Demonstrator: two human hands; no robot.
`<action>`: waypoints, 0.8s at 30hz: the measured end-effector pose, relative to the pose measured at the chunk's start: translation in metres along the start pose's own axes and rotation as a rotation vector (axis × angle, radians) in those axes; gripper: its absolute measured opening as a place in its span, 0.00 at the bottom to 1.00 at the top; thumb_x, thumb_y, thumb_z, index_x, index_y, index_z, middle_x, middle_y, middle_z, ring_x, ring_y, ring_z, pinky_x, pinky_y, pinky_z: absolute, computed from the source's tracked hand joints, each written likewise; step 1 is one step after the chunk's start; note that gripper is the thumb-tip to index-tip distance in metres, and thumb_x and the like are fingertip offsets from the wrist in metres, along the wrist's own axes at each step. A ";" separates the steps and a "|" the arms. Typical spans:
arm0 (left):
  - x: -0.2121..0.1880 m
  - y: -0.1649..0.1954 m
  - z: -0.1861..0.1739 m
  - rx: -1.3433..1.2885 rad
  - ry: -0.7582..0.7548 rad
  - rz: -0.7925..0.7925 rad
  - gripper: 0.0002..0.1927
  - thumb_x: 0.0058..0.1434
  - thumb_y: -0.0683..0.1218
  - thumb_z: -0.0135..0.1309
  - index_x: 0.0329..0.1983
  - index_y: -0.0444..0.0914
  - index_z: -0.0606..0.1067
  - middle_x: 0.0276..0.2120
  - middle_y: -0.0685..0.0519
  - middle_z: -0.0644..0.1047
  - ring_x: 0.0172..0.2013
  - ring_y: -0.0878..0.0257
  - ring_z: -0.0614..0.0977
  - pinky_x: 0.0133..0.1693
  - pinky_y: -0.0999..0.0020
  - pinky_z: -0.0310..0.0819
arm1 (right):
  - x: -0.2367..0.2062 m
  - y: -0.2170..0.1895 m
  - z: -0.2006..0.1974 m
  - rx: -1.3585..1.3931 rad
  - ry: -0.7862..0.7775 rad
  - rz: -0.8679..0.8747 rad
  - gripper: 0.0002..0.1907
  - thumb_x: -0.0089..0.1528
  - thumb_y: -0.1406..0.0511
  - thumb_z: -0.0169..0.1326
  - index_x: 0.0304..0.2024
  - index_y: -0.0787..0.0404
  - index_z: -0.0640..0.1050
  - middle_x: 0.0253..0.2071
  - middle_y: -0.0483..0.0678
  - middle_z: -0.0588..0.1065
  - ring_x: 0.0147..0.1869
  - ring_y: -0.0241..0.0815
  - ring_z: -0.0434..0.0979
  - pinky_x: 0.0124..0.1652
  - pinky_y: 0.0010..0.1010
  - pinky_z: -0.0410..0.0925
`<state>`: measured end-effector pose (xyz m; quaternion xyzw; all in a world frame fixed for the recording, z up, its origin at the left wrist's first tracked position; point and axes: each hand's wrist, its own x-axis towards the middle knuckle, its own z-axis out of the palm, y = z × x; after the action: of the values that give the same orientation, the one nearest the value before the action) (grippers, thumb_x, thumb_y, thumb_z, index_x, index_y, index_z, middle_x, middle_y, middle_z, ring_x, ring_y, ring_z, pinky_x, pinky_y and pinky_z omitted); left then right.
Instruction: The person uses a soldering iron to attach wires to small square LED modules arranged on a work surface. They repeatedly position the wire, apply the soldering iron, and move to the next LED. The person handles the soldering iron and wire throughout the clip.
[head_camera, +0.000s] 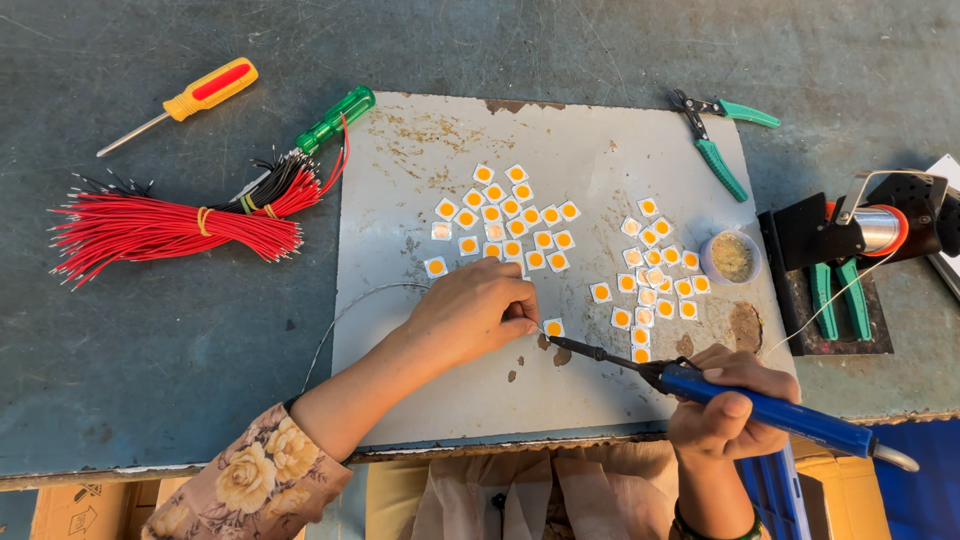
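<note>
The right hand (728, 405) is clamped around a blue-handled soldering iron (700, 385), its tip at one small white square chip with an orange centre (553, 327) near the grey board's (600, 150) near edge. The left hand (475, 310) pinches thin solder wire (345, 320) there; feeding it steadily should serve best.

A single camera, worn on the person's head, is looking steeply down and slightly forward at the tabletop (150, 340) from close above. It is facing away from the person's body, so the near edge of the tabletop is running along the bottom of the frame and the far side is lying at the top. Both forearms are entering from the bottom edge, the left hand (478, 308) sitting near the centre and the right hand (728, 405) low on the right. The pale work board (560, 150) is filling the middle of the view, squarely framed. No second view is sharing the scene.
</note>
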<state>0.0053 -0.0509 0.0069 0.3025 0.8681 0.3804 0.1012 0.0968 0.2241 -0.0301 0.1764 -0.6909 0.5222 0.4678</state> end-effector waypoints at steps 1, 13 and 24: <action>0.000 0.000 0.000 0.001 0.000 -0.001 0.04 0.55 0.47 0.63 0.30 0.43 0.81 0.30 0.58 0.77 0.40 0.60 0.78 0.38 0.59 0.73 | 0.000 0.000 0.000 0.001 0.000 0.001 0.26 0.73 0.50 0.50 0.40 0.68 0.63 0.30 0.50 0.67 0.21 0.36 0.66 0.22 0.26 0.65; 0.001 -0.001 0.001 0.007 0.013 0.020 0.04 0.54 0.47 0.63 0.29 0.43 0.81 0.30 0.57 0.77 0.40 0.59 0.79 0.38 0.59 0.73 | 0.026 -0.029 0.011 -0.295 -0.198 0.128 0.21 0.72 0.52 0.49 0.39 0.65 0.69 0.28 0.47 0.72 0.18 0.31 0.66 0.22 0.22 0.59; 0.002 -0.001 -0.003 -0.032 -0.018 -0.014 0.06 0.55 0.49 0.63 0.31 0.42 0.81 0.32 0.56 0.78 0.40 0.59 0.79 0.39 0.59 0.73 | 0.051 -0.041 0.021 -0.334 -0.189 0.114 0.20 0.76 0.54 0.49 0.42 0.65 0.72 0.25 0.45 0.70 0.23 0.32 0.67 0.26 0.21 0.60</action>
<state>0.0022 -0.0521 0.0089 0.2983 0.8631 0.3906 0.1165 0.0920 0.2019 0.0346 0.1052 -0.8175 0.4073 0.3933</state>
